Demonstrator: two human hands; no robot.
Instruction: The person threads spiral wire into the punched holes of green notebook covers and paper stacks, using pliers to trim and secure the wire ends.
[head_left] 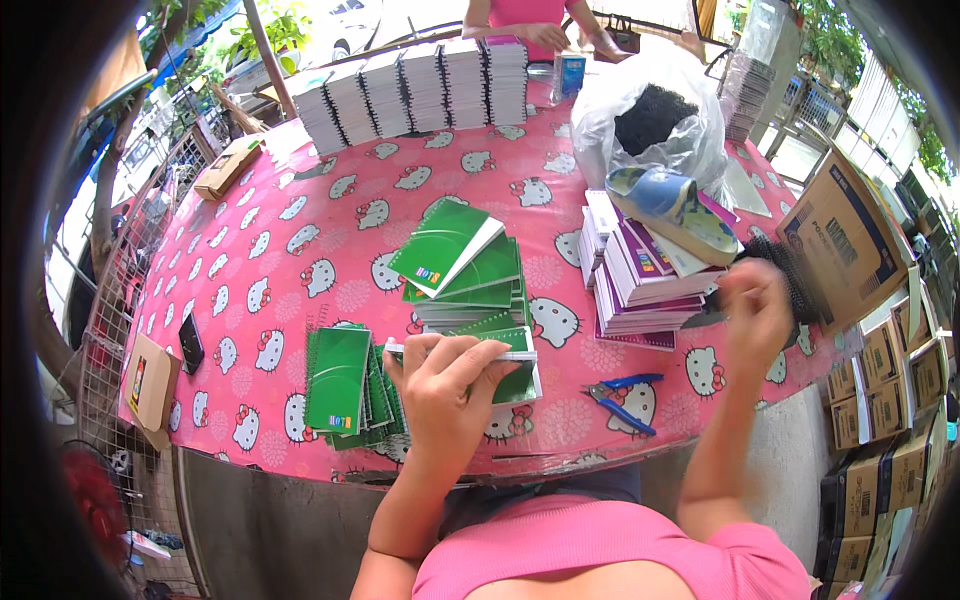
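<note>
While pinning the green notebook [500, 368] at lower centre of the table [300, 200] under the closed left hand [445, 385], risks nudging pliers [620, 392] off the edge, right hand [755, 310] blurred, grip impossible to tell, beside black coils [790, 275].

This is an outdoor notebook-assembly workspace. Rows of stacked white notebook blocks [415, 88] and piles of green-covered spiral notebooks [465, 280] fill the pink cartoon-cat tabletop [300, 215]. Brown cardboard cartons [885, 400] stand alongside, with greenery behind.
</note>
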